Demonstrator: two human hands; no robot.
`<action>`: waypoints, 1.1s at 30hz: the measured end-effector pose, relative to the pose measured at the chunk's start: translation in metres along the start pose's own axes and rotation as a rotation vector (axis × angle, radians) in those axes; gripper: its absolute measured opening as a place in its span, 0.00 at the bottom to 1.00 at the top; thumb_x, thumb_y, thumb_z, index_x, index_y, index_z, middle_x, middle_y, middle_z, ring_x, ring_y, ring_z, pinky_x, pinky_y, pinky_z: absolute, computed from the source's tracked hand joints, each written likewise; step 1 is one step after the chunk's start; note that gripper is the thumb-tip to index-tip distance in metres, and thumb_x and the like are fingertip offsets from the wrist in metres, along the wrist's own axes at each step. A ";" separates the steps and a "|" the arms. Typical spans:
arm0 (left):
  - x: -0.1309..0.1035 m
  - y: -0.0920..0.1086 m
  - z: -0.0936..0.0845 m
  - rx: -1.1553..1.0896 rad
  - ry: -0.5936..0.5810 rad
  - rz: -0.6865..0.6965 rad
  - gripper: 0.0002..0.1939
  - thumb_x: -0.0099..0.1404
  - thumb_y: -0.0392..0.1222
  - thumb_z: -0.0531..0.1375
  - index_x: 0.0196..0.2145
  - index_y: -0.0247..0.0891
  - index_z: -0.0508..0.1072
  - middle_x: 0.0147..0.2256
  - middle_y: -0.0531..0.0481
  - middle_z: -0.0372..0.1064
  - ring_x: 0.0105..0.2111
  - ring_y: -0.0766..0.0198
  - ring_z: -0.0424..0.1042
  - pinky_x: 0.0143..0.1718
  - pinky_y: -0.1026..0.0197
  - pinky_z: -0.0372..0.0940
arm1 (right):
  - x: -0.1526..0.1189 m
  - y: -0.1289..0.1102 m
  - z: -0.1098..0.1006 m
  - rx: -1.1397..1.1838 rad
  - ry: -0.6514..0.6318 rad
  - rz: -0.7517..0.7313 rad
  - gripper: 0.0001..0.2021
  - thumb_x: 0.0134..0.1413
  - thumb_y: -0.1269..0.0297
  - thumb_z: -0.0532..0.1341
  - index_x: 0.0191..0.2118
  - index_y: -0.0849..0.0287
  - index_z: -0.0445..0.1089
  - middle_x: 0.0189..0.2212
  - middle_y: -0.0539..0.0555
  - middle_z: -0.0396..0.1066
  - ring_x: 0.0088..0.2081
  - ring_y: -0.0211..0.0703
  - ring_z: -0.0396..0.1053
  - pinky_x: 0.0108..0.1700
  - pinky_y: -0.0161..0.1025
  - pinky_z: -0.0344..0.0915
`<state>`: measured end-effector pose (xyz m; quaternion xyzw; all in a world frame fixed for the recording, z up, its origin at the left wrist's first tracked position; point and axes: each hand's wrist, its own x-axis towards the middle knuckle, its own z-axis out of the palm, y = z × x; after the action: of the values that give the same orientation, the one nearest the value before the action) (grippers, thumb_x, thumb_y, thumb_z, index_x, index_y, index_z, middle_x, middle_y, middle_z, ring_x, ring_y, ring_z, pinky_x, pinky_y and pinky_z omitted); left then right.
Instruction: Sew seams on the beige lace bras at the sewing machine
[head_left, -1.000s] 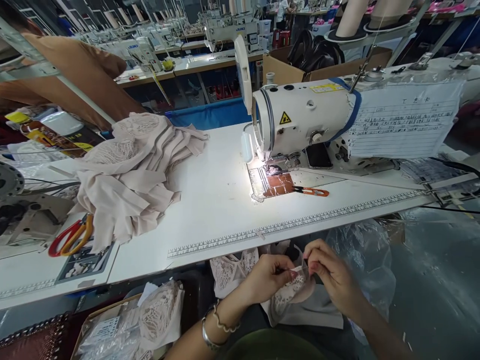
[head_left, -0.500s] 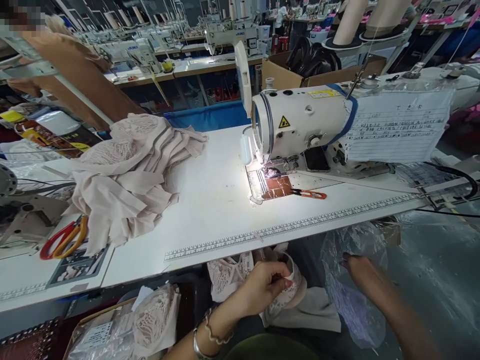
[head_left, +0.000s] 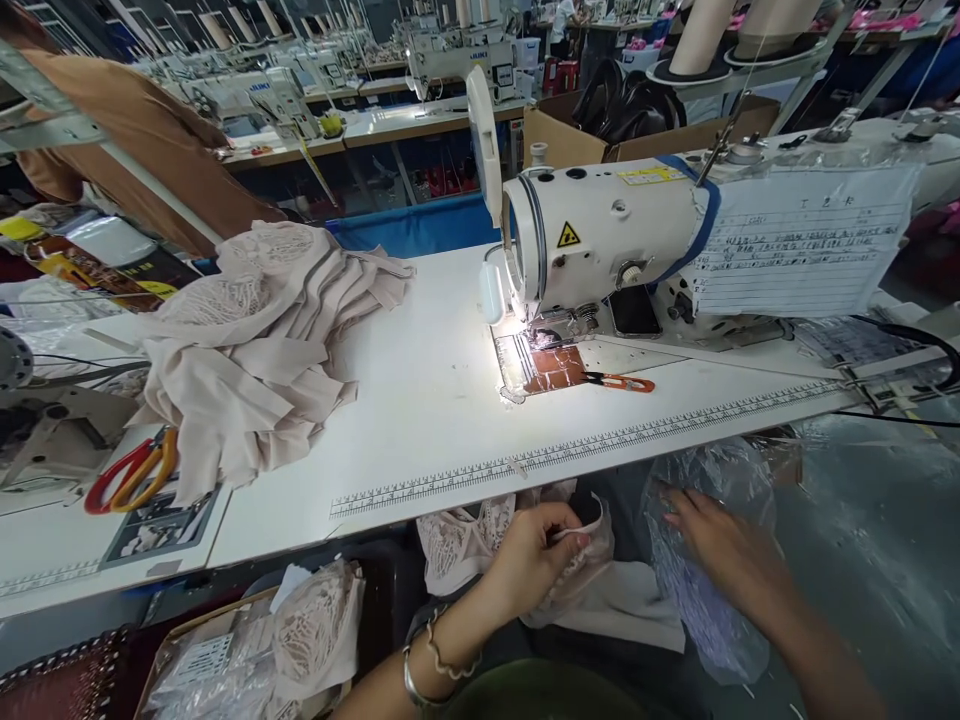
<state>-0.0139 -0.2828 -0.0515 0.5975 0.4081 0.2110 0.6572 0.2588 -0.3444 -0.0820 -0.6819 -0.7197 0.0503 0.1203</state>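
Below the table's front edge, my left hand (head_left: 536, 560) pinches the edge of a beige lace garment (head_left: 592, 590) lying over my lap. My right hand (head_left: 709, 530) is at a clear plastic bag (head_left: 712, 620) to the right of the garment, its fingers spread apart over the plastic. On the white table (head_left: 420, 400) a heap of beige fabric pieces (head_left: 247, 350) lies at the left. The white sewing machine (head_left: 600, 235) stands at the right with its lamp lit, and orange thread snips (head_left: 626, 382) rest beside its needle plate.
Red and orange scissors (head_left: 135, 475) lie at the table's left. A box of bagged lace pieces (head_left: 247, 650) is below the table at lower left. A paper sheet (head_left: 806, 245) hangs on the machine. Behind the table at left is a person in brown (head_left: 142, 130).
My right hand has moved slightly left and up, and its fingers have spread over the bag. My left hand keeps its pinch on the garment, whose raised edge has shifted a little.
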 end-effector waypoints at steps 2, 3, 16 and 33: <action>0.001 0.001 0.000 -0.061 -0.014 -0.001 0.24 0.65 0.61 0.62 0.29 0.34 0.73 0.24 0.51 0.62 0.23 0.67 0.57 0.24 0.65 0.50 | 0.002 -0.017 0.000 0.035 0.053 -0.125 0.22 0.65 0.74 0.50 0.57 0.56 0.74 0.37 0.59 0.76 0.24 0.40 0.71 0.16 0.32 0.58; 0.002 0.001 0.000 -0.095 -0.021 -0.003 0.25 0.65 0.62 0.62 0.31 0.33 0.75 0.24 0.51 0.62 0.24 0.67 0.57 0.25 0.65 0.51 | 0.003 -0.028 -0.001 0.071 0.074 -0.179 0.25 0.66 0.75 0.47 0.60 0.55 0.71 0.38 0.58 0.75 0.23 0.38 0.69 0.17 0.32 0.59; 0.005 -0.006 0.004 -0.356 0.057 -0.055 0.28 0.56 0.64 0.69 0.30 0.31 0.78 0.23 0.52 0.62 0.26 0.68 0.55 0.27 0.64 0.50 | 0.000 -0.086 -0.007 0.075 0.340 -0.383 0.27 0.65 0.81 0.50 0.63 0.53 0.70 0.33 0.54 0.76 0.33 0.41 0.74 0.35 0.37 0.69; 0.003 -0.006 0.003 -0.211 0.008 0.040 0.21 0.66 0.55 0.62 0.33 0.31 0.79 0.28 0.47 0.69 0.28 0.65 0.62 0.31 0.63 0.57 | -0.001 -0.092 -0.001 0.342 0.251 -0.304 0.25 0.68 0.77 0.49 0.64 0.51 0.68 0.34 0.55 0.75 0.30 0.39 0.74 0.31 0.33 0.72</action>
<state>-0.0112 -0.2836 -0.0585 0.5323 0.3741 0.2684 0.7104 0.1698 -0.3512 -0.0591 -0.5366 -0.7743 0.0675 0.3285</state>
